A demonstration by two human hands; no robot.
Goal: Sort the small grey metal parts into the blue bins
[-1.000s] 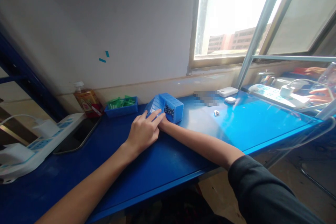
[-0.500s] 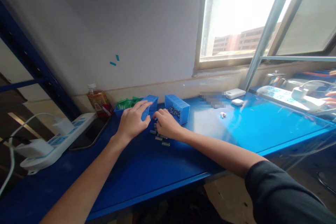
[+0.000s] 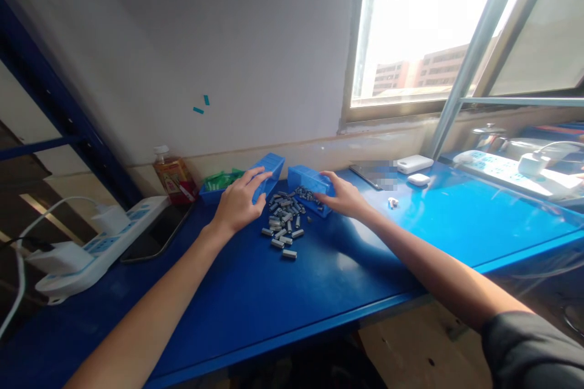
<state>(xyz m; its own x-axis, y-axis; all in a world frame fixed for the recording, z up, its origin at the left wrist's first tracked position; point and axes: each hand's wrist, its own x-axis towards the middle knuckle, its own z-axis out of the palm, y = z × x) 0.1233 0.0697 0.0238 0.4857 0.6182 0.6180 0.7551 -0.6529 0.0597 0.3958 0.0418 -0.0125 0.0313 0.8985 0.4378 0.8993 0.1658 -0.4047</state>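
My left hand (image 3: 241, 199) grips a tilted blue plastic bin (image 3: 272, 165), fingers over its near side and thumb at the lower edge. Opposite it, my right hand (image 3: 343, 196) is closed on the side of a second blue bin (image 3: 298, 172), which tips toward the middle with small metal parts in its mouth. Between the two bins, a loose pile of short silvery metal cylinders (image 3: 286, 217) lies on the blue table (image 3: 255, 304). The inside of the left bin is mostly hidden.
Left of my left hand sit a blue bin with green pieces (image 3: 223, 181), a bottle (image 3: 168, 170), a dark phone (image 3: 157, 234) and a white power strip (image 3: 107, 243). On the right are small white cases (image 3: 414, 163), another phone (image 3: 365, 175) and a second power strip (image 3: 502, 173).
My right hand has moved right from the metal cylinders onto the right bin, uncovering the pile. The left bin has risen slightly and tilts more in my left hand.
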